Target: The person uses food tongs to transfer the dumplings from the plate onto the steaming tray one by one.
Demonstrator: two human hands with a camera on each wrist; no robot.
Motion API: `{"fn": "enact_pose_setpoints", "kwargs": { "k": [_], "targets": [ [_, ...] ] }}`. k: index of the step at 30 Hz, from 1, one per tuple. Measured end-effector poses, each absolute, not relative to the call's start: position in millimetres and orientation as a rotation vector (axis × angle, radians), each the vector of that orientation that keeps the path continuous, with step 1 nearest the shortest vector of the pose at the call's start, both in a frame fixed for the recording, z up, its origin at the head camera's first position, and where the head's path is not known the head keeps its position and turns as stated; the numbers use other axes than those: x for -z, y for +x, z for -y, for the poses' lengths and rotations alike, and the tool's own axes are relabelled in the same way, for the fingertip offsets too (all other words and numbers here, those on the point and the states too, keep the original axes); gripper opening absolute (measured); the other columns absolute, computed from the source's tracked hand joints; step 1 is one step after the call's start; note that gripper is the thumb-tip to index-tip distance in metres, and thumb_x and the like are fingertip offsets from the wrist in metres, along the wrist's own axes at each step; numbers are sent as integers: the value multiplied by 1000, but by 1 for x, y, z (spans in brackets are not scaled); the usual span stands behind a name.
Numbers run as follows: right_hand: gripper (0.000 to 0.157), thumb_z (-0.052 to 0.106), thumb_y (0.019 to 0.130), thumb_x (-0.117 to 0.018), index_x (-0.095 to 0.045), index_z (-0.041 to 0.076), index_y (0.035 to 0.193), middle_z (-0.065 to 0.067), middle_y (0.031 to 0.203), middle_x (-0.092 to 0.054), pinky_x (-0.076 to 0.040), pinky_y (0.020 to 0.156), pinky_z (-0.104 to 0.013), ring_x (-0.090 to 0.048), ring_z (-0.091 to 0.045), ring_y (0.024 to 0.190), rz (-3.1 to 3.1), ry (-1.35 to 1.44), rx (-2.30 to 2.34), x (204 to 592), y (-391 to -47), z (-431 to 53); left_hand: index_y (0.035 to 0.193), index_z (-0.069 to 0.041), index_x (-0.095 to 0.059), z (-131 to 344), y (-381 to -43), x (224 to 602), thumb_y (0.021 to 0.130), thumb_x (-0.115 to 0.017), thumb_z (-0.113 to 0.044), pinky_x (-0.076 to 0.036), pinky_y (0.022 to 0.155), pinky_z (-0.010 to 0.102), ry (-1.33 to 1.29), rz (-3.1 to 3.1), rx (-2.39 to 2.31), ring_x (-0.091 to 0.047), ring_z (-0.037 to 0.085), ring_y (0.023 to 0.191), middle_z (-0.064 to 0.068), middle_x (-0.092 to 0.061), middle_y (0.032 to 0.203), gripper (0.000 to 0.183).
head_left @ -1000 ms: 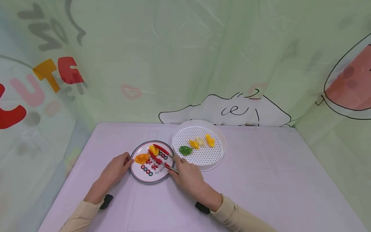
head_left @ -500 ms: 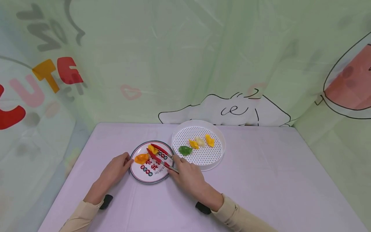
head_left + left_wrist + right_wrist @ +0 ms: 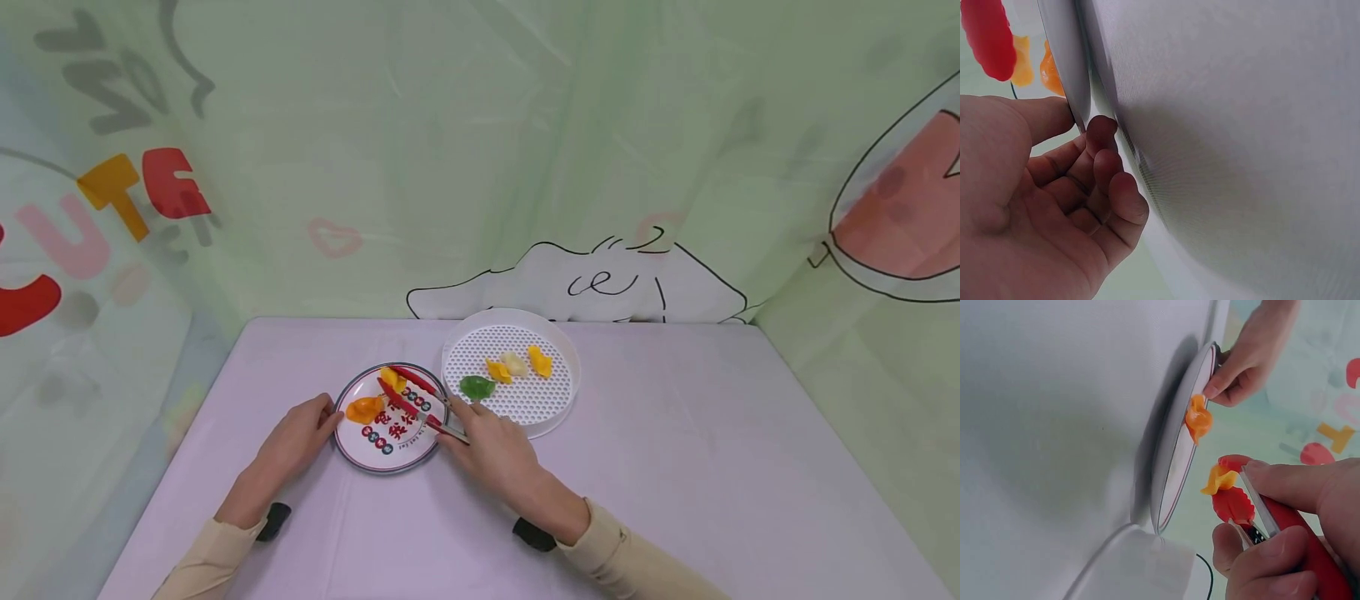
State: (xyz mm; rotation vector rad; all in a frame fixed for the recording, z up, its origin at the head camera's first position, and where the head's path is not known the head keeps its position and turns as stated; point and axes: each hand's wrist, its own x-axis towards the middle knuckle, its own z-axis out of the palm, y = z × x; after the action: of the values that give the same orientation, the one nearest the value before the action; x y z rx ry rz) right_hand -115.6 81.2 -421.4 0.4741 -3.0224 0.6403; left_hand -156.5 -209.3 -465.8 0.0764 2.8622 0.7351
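Observation:
My right hand (image 3: 498,454) grips a pair of tongs (image 3: 1285,531) with red tips and metal arms, over the plate. Between the tips sits a yellow dumpling (image 3: 1219,480); in the right wrist view it hangs above the plate's surface. An orange dumpling (image 3: 365,410) lies on the left part of the round white plate (image 3: 360,454), which has a dark rim and red print. At the plate's left edge my left hand (image 3: 296,437) pinches the rim, thumb on top and curled fingers (image 3: 1107,169) at the underside.
A round white steamer tray (image 3: 570,367) with a perforated base stands right behind the plate, close to its rim. In it lie a green dumpling (image 3: 477,387), a cream one (image 3: 514,363) and two yellow ones (image 3: 540,361). A printed curtain (image 3: 480,167) hangs behind the table.
The tong tips have drawn closer about the yellow dumpling and shifted slightly left and away, the dumpling moving with them. My left hand stays at the plate rim.

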Motion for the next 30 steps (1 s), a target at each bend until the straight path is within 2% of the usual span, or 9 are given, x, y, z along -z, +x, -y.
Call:
{"fn": "enact_pose_setpoints", "kwargs": {
  "k": [7,14,22,27,30],
  "targets": [
    [60,40,88,-76,-58,14,139,-9,111,-72,-35,47,-21,-45,-11,54,3044,417,-658,415,-116,-90,102,-3,-57,209,-157,466,100,-62,-22,-43,62,27,80,-2871,-725,-49,18,70,5,-54,75,20],
    [61,41,87,-77,-58,16,139,1,84,-65,-38,50,-20,-47,-10,59,3029,379,-632,412,-115,-100,103,-2,-57,209,-156,466,100,-62,-21,-44,63,27,78,-2873,-731,-50,18,71,5,-54,76,20],
    [61,42,86,-77,-59,16,138,-3,102,-72,-41,56,-20,-51,-10,66,2995,339,-628,407,-114,-111,104,-2,-57,208,-155,466,100,-62,-22,-45,63,27,72,-2863,-745,-50,18,72,5,-55,77,20],
    [62,41,86,-78,-59,15,139,0,90,-70,-43,57,-22,-52,-11,68,2982,296,-627,404,-116,-119,105,-3,-58,209,-157,467,100,-62,-23,-44,63,27,62,-2854,-750,-50,17,72,5,-55,77,21],
    [61,39,86,-79,-60,14,138,-2,90,-70,-43,58,-24,-52,-13,68,2976,266,-635,402,-118,-125,105,-3,-58,209,-157,469,100,-61,-24,-44,63,26,62,-2851,-750,-50,17,72,5,-55,77,21]
  ]
}}
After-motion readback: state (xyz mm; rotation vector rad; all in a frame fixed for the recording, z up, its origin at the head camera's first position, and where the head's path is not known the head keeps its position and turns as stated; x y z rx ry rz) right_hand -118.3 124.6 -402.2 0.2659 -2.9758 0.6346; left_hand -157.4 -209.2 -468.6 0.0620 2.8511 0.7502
